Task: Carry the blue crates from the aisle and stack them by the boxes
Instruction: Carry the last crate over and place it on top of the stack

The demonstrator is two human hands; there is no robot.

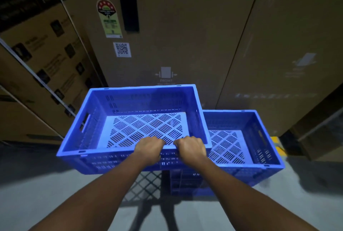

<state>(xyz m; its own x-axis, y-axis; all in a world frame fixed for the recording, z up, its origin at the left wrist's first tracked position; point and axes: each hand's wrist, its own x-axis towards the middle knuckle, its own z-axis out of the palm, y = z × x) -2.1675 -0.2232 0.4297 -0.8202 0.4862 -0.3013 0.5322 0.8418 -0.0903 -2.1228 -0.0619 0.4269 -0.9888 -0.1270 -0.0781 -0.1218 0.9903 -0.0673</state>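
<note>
Currently we hold the upper blue crate by its near rim. Left hand and right hand are curled over the edge, close together. The crate is raised off the floor, overlapping the left side of the crate stack, just in front of the cardboard boxes.

Your upper crate and the lower crate are bright blue, their paler floors slotted in diamond patches. The cardboard box is brown, with a black stripe, a red-and-green label and a black-and-white QR code.
</note>
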